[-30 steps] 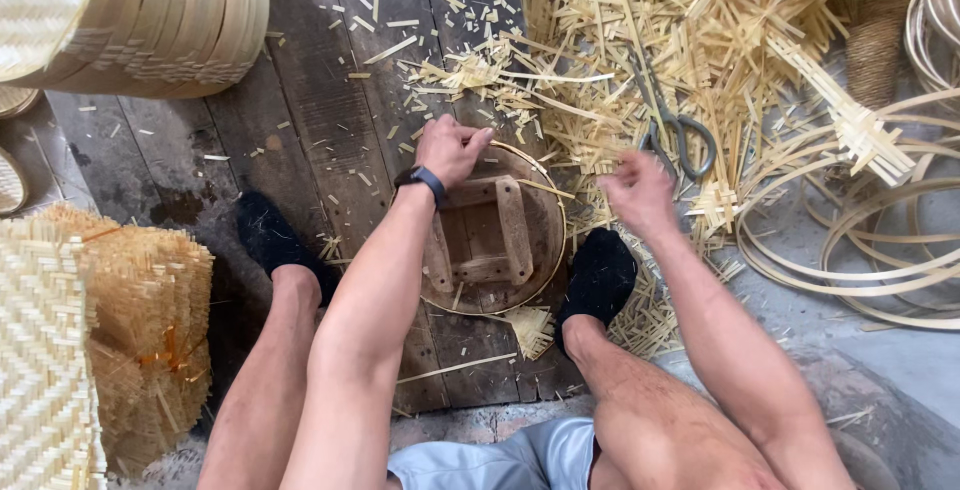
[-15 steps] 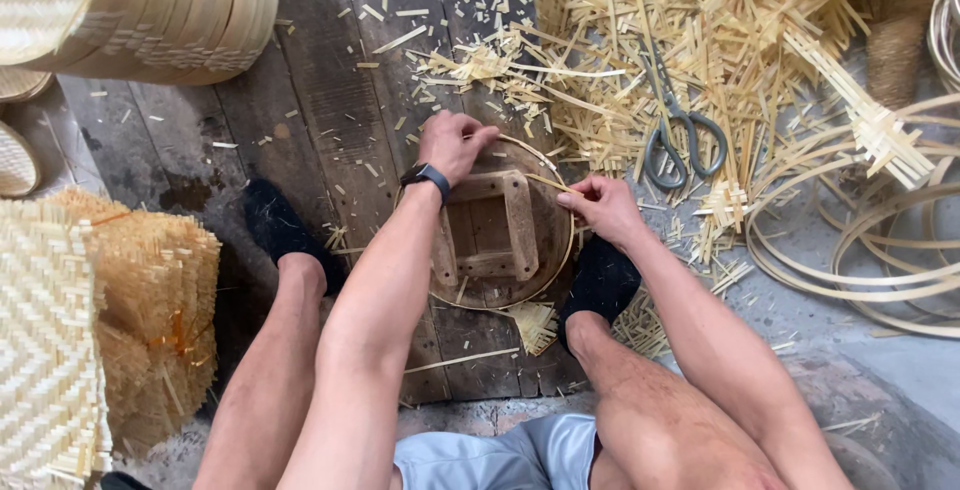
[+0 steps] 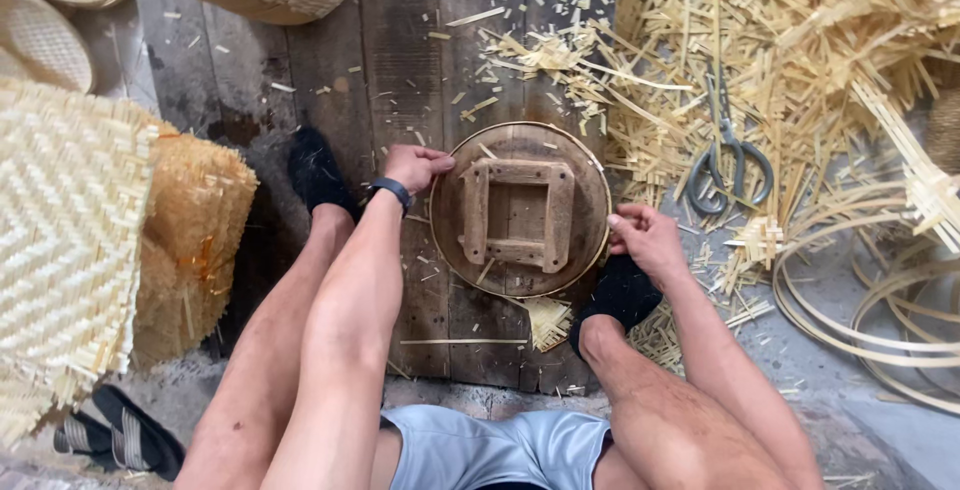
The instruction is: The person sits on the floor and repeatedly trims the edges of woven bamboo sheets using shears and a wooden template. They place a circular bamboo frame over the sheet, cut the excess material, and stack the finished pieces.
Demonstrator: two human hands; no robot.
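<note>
My left hand (image 3: 415,167) grips the round wooden form (image 3: 520,210) at its left rim; my right hand (image 3: 645,240) pinches the opposite edge. The form lies between both hands on the plank floor (image 3: 400,70). Keep pressure even, I judge.

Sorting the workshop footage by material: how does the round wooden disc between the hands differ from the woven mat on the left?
The round wooden disc is solid dark wood with a square frame on it; the woven mat is pale strips plaited in a zigzag. The disc lies flat on the planks, gripped by the left hand and right hand; the mat lies untouched over a straw-coloured stack.
</note>
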